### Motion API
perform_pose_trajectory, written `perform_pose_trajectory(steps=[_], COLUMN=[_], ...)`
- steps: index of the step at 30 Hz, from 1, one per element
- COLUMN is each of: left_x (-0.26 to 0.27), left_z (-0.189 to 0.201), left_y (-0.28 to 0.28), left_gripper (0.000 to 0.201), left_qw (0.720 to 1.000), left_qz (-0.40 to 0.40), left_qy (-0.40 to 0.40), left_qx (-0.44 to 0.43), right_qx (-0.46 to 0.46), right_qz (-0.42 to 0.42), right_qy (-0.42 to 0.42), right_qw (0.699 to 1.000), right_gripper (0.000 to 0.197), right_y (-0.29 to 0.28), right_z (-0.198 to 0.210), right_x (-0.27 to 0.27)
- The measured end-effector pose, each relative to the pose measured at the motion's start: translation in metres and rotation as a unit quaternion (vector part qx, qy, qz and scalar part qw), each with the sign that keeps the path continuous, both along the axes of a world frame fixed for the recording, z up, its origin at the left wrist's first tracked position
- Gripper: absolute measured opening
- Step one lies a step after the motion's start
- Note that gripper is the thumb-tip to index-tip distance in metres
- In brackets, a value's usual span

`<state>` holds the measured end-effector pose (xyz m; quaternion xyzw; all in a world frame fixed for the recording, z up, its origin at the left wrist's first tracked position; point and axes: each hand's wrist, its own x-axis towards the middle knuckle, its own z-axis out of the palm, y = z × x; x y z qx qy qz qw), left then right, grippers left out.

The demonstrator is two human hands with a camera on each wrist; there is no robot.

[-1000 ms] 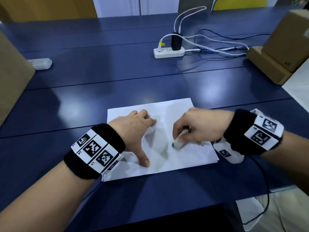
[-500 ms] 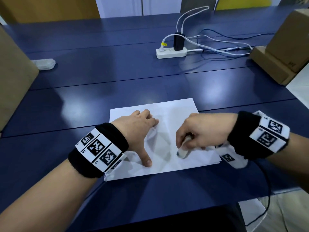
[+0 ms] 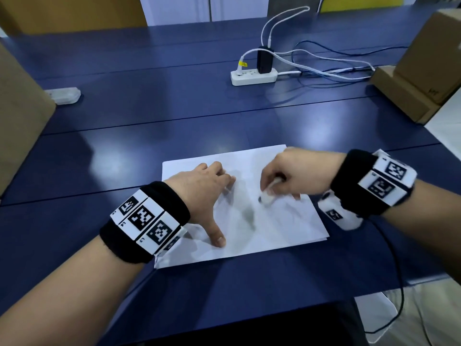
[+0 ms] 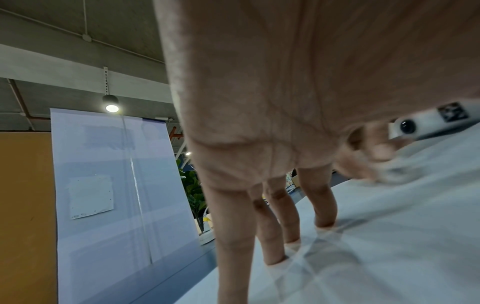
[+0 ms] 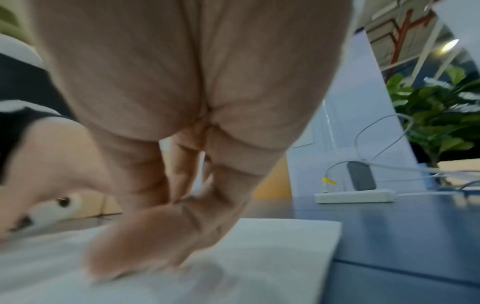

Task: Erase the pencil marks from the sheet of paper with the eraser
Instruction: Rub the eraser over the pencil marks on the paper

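A white sheet of paper [image 3: 282, 228] lies on the blue table [image 3: 174, 126] in front of me, with faint grey pencil marks near its middle. My left hand [image 3: 212, 196] lies spread on the sheet's left half, thumb and straight fingers [image 4: 278, 222] pressing it down. My right hand [image 3: 287, 176] pinches a white eraser [image 3: 267, 197] whose tip touches the paper near the middle. In the right wrist view the right hand [image 5: 155, 236] is blurred over the paper [image 5: 272, 257]. The left wrist view shows the paper [image 4: 389, 236] under my fingertips.
A white power strip [image 3: 253, 76] with a black charger and trailing cables [image 3: 324, 68] sits at the back. Cardboard boxes stand at the far right [image 3: 424, 71] and at the left edge [image 3: 17, 116]. A small white device [image 3: 64, 96] lies back left.
The right hand with the eraser has shifted slightly back and forth over the middle of the sheet. The left hand has stayed pressing on the paper.
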<state>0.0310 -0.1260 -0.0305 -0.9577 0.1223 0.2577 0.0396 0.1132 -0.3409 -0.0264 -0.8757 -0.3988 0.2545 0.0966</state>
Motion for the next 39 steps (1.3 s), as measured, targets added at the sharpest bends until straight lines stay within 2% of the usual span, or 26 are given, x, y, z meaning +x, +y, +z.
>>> perform_pose_trajectory(steps=[3, 8, 10, 13, 15, 19, 20, 22, 24, 26, 28, 30, 32, 34, 37, 39], left_x=[0.000, 0.001, 0.002, 0.001, 0.001, 0.002, 0.002, 0.002, 0.001, 0.001, 0.001, 0.001, 0.001, 0.001, 0.000, 0.001], left_z=[0.000, -0.002, -0.001, 0.000, 0.000, -0.001, -0.001, -0.001, 0.000, 0.000, 0.000, -0.001, -0.001, -0.001, 0.001, 0.001], left_y=[0.001, 0.001, 0.000, -0.001, 0.000, -0.001, -0.001, -0.002, -0.001, -0.001, -0.001, 0.000, 0.000, 0.000, -0.002, -0.002], left_gripper=[0.127, 0.134, 0.133, 0.129, 0.130, 0.134, 0.134, 0.133, 0.131, 0.130, 0.131, 0.133, 0.134, 0.133, 0.129, 0.129], left_qw=[1.000, 1.000, 1.000, 1.000, 1.000, 1.000, 1.000, 1.000, 1.000, 1.000, 1.000, 1.000, 1.000, 1.000, 1.000, 1.000], left_qz=[-0.002, -0.002, -0.003, -0.003, -0.003, -0.003, -0.003, -0.003, -0.001, -0.001, -0.002, 0.001, 0.002, 0.001, 0.000, 0.001], left_qy=[0.000, 0.002, 0.003, 0.002, 0.000, 0.005, 0.005, 0.006, 0.004, 0.003, 0.003, 0.006, 0.007, 0.006, 0.004, 0.005], left_qx=[-0.001, 0.000, 0.001, 0.002, 0.002, 0.005, 0.005, 0.005, 0.006, 0.005, 0.005, 0.002, 0.002, 0.003, 0.003, 0.004], right_qx=[0.028, -0.031, -0.020, 0.017, 0.016, -0.034, -0.042, -0.030, 0.000, 0.026, 0.009, -0.037, -0.059, -0.043, 0.016, 0.027], right_qz=[-0.043, 0.037, 0.028, -0.030, -0.039, 0.043, 0.051, 0.039, -0.005, -0.048, -0.028, 0.023, 0.037, 0.019, -0.040, -0.055], right_qy=[-0.030, 0.102, 0.067, -0.019, -0.035, 0.079, 0.085, 0.042, -0.022, -0.045, -0.011, 0.066, 0.122, 0.088, -0.025, -0.037], right_qw=[0.998, 0.994, 0.997, 0.999, 0.998, 0.995, 0.994, 0.998, 1.000, 0.998, 1.000, 0.997, 0.990, 0.995, 0.999, 0.997], right_gripper=[0.010, 0.006, 0.006, 0.006, 0.007, 0.008, 0.008, 0.009, 0.009, 0.012, 0.011, 0.008, 0.007, 0.011, 0.010, 0.011], right_y=[-0.003, -0.007, -0.004, -0.002, -0.003, -0.006, -0.005, -0.003, -0.001, -0.002, -0.006, -0.008, -0.009, -0.005, -0.003, -0.006], right_z=[-0.004, 0.003, 0.001, -0.004, -0.003, 0.007, 0.007, 0.005, -0.001, -0.003, 0.000, 0.006, 0.009, 0.007, 0.001, -0.001], right_x=[0.011, -0.025, -0.018, 0.008, 0.010, -0.028, -0.031, -0.022, -0.001, 0.009, 0.002, -0.017, -0.028, -0.020, 0.005, 0.006])
